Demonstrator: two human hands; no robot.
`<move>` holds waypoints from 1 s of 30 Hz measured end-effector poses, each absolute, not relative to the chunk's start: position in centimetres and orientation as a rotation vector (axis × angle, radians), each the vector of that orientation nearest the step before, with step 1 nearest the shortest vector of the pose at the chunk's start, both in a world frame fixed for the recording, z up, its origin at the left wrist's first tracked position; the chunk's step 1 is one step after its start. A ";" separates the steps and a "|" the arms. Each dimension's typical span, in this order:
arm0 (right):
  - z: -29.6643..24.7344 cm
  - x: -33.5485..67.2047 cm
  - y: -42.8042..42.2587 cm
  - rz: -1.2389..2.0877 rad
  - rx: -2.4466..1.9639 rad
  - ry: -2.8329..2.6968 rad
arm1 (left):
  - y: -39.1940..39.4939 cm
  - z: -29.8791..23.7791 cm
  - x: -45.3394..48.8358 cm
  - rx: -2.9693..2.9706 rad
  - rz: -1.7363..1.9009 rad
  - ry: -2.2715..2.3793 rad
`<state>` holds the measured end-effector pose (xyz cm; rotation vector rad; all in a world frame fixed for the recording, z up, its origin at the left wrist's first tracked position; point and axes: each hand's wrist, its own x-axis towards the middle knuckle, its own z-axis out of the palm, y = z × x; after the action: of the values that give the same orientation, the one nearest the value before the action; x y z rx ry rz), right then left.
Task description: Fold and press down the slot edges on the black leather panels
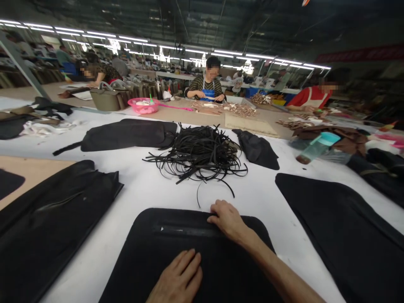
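At the near edge of the white table (142, 185), one black panel (142, 261) is lying flat, with a single zip slot (186, 230) running across its far part. Two hands are resting on it. The left hand (178, 277) is lying palm down on the near middle of the panel, fingers straight and close together, gripping nothing. The right hand (227, 221) is reaching in from the right and pressing at the right end of the zip slot with fingers curled down; whether they are pinching anything cannot be told.

Four other black pieces are lying around this panel:
- a stack of panels (47, 219) on the near left
- a broad panel (341, 227) on the near right
- a long piece (126, 134) on the far left
- a small crumpled piece (259, 148) on the far right

Between the two far pieces, one tangle of black strips (198, 155) is sitting just beyond the right hand, apart from it. One teal-lidded container (315, 147) is lying on its side further right.

Farther off, one pink bowl (143, 105) is standing beside an olive bag (105, 99), and three people are working at the far tables.
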<state>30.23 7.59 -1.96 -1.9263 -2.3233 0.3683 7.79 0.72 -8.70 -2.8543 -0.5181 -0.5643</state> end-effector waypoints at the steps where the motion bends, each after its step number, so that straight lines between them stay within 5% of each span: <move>1: -2.0 30.4 7.6 0.392 -1.899 -2.337 | 0.5 -8.7 7.7 -2.874 -0.579 -0.547; 9: -2.0 30.6 6.3 0.290 -1.826 -2.350 | 1.6 -4.9 7.6 -3.285 -0.268 -0.713; 16: 0.0 31.3 5.5 -0.130 -1.905 -2.186 | 1.8 -4.8 7.4 -3.306 -0.188 -0.930; 20: 1.9 31.7 4.8 -0.449 -1.695 -2.227 | 1.5 -5.3 7.5 -3.250 -0.318 -0.876; 30: 5.1 30.7 2.9 -0.604 -1.378 -2.344 | 4.5 -3.8 13.5 -3.242 -0.801 -1.120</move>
<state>30.68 2.88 5.12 -1.3781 -2.3444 -0.6042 13.47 4.49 -3.76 -3.2419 -1.1200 -0.8011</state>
